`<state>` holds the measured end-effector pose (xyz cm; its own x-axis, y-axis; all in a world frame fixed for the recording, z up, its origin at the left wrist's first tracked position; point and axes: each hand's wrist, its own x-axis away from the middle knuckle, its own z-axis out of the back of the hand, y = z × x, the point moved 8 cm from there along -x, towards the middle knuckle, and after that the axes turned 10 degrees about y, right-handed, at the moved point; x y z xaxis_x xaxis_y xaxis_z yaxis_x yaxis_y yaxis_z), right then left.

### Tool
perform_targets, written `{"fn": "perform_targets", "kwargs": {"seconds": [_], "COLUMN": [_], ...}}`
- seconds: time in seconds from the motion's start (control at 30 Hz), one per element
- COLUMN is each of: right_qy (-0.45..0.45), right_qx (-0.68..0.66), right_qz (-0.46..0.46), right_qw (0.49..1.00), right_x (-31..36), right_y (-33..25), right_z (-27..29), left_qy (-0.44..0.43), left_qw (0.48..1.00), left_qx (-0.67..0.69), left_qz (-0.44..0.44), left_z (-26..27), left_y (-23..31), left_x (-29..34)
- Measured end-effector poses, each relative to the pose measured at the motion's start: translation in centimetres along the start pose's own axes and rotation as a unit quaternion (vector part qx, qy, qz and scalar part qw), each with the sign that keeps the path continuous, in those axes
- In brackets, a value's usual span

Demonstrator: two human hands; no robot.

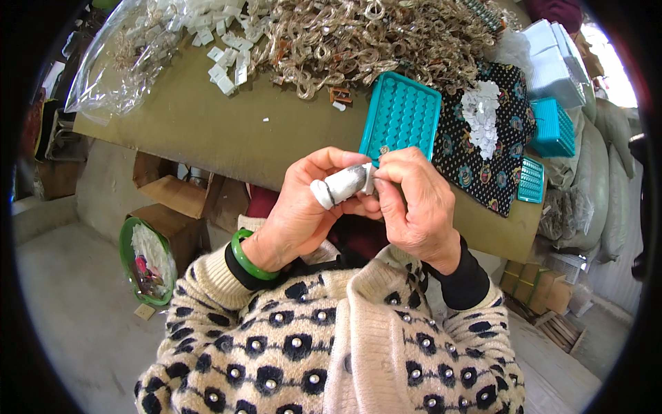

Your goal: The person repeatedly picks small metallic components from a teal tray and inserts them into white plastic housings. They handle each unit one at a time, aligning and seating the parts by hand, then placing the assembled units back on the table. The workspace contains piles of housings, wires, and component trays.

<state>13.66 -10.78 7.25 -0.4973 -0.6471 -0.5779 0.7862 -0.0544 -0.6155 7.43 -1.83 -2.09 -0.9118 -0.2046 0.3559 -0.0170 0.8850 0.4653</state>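
Note:
My left hand and my right hand meet above the near edge of the table. A white cover with dark smudges appears to wrap my left thumb. Pinched between the left fingertips is a small flat white piece, mostly hidden by the fingers. My right thumb and forefinger are closed against its right side; whether they hold something tiny of their own is hidden. Just beyond the hands lies a teal tray with rows of round hollows. A small round metallic bit shows at its near end.
A heap of clear brownish looped strands covers the table's back. White square pieces lie left of it. White flakes rest on patterned dark cloth. Stacked teal trays stand right. A green basin sits on the floor, left.

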Motion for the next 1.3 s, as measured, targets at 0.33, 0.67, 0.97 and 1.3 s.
{"fn": "perform_targets", "kwargs": {"seconds": [0.33, 0.67, 0.97, 1.3], "right_qy": [-0.002, -0.122, -0.118, -0.152], "right_qx": [0.001, -0.048, 0.283, -0.074], "right_qz": [0.034, -0.028, 0.118, -0.265], "right_qw": [0.999, 0.991, 0.944, 0.949], "right_x": [0.4, -4.3, -8.5, -9.5], "right_y": [-0.3, 1.2, 3.9, 8.2], "right_z": [0.8, -1.3, -10.8, -9.1], "left_qy": [0.024, -0.014, 0.022, 0.030], "left_qw": [0.997, 1.000, 0.998, 0.998], "left_qx": [-0.064, -0.008, 0.042, 0.048], "left_qz": [-0.040, -0.011, -0.029, -0.036], "left_z": [-0.8, 0.1, 3.0, 4.1], "left_y": [-0.3, 1.7, 3.6, 6.6], "left_x": [0.5, 0.9, 0.7, -0.5]}}
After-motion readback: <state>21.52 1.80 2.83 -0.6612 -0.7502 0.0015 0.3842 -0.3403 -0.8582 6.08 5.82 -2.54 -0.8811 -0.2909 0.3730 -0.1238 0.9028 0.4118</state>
